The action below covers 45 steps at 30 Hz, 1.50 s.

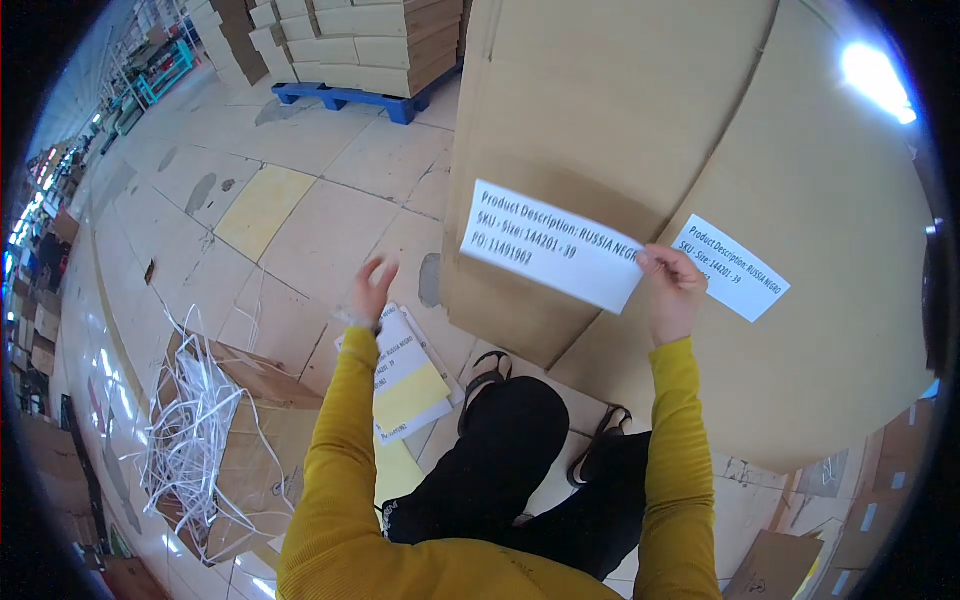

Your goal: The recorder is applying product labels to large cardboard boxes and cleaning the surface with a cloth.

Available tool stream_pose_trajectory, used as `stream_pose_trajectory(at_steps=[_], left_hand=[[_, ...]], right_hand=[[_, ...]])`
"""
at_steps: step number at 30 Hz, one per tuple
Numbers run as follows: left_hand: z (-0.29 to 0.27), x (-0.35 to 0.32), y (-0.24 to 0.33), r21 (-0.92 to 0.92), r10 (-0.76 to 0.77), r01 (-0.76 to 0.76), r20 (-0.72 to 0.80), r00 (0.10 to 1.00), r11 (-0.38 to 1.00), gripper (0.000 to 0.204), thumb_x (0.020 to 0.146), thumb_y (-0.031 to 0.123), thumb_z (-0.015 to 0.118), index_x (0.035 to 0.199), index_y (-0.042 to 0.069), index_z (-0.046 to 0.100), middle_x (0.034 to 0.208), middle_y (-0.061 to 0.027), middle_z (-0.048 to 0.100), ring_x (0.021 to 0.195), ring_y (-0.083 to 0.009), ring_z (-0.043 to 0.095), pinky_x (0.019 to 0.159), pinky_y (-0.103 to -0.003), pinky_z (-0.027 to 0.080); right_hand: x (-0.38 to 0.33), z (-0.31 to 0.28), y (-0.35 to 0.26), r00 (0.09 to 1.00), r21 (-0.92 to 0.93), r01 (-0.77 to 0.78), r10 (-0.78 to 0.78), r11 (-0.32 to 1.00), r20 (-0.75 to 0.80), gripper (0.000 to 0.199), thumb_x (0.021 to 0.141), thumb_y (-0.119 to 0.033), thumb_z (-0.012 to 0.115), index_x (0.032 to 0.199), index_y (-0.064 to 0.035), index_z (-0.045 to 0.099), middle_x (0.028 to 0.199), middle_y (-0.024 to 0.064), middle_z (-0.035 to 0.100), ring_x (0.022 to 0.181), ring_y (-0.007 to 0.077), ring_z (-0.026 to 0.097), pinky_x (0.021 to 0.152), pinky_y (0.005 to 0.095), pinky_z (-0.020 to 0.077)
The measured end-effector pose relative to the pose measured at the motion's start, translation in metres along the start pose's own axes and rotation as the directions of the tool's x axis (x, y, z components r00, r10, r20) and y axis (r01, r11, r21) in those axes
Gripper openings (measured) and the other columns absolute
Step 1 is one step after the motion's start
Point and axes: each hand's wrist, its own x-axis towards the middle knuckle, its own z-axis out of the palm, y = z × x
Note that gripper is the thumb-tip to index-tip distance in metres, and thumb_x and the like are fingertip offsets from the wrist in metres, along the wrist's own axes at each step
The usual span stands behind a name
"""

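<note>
Between the thumb and fingers of my right hand [676, 290] is the right end of a white printed label [545, 250]. The label's long body stretches leftward in front of a tall brown cardboard carton [590, 110]. A second white label [735, 268] lies flat on the carton's right-hand face, just beyond my right hand. My left hand [370, 288] is raised on the left, with fingers loosely curled, thumb apart and nothing held. Below it, a stack of printed label sheets [408, 375] rests on the floor, partly behind my left forearm.
An open cardboard box [270, 450] at lower left overflows with tangled white strapping [195, 430]. Far off, stacked cartons [350, 45] stand on a blue pallet [400, 108]. My feet are on the tiled floor [340, 215] beside the carton. More boxes [880, 520] line the lower right.
</note>
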Motion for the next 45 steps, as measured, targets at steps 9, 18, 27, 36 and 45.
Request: stream_pose_trajectory(at_steps=[9,18,27,36,45], left_hand=[[0.069,0.059,0.236,-0.505,0.212,-0.009,0.346,0.914,0.863,0.033,0.079,0.020,0.068,0.102,-0.002,0.060,0.091,-0.0066,0.064,0.080,-0.0101,0.057,0.073,-0.024,0.046],[0.104,0.103,0.223,-0.493,0.411,-0.325,0.074,0.909,0.807,0.014,0.072,0.007,0.073,0.081,-0.002,0.066,0.073,-0.0063,0.065,0.062,-0.0089,0.058,0.059,-0.022,0.048],[0.117,0.106,0.217,-0.499,0.380,-0.323,0.013,0.925,0.804,0.016,0.070,0.008,0.074,0.079,-0.002,0.066,0.071,-0.0065,0.065,0.061,-0.0091,0.058,0.058,-0.023,0.048],[0.121,0.115,0.218,-0.442,0.386,-0.336,0.025,0.922,0.831,0.018,0.069,0.009,0.075,0.079,-0.003,0.066,0.070,-0.0073,0.065,0.061,-0.0097,0.058,0.059,-0.024,0.048],[0.124,0.112,0.220,-0.401,0.386,-0.369,-0.041,0.922,0.839,0.017,0.069,0.009,0.074,0.077,-0.003,0.066,0.069,-0.0079,0.065,0.060,-0.0104,0.058,0.058,-0.024,0.047]], right_hand=[[0.066,0.024,0.014,0.998,0.128,0.069,-0.070,0.989,0.004,0.014,0.075,0.000,0.068,0.088,0.0005,0.065,0.078,0.0029,0.064,0.070,0.0075,0.057,0.066,0.0198,0.0457],[0.083,0.055,0.028,0.972,-0.241,0.122,-0.165,0.963,-0.169,0.022,0.068,-0.005,0.073,0.089,-0.0043,0.066,0.075,0.0037,0.059,0.065,0.0108,0.055,0.061,0.0244,0.0457],[0.082,0.066,0.032,0.916,-0.483,0.147,-0.303,0.863,-0.263,0.023,0.064,-0.009,0.074,0.087,-0.0090,0.068,0.069,0.0055,0.055,0.063,0.0171,0.054,0.061,0.0292,0.0457],[0.083,0.070,0.035,0.903,-0.528,0.149,-0.333,0.836,-0.271,0.020,0.066,-0.009,0.073,0.085,-0.0094,0.068,0.067,0.0043,0.057,0.067,0.0173,0.052,0.063,0.0303,0.0450],[0.084,0.071,0.036,0.905,-0.608,0.134,-0.346,0.782,-0.247,0.020,0.067,-0.013,0.073,0.086,-0.0109,0.068,0.070,0.0038,0.057,0.069,0.0178,0.054,0.064,0.0310,0.0461]])
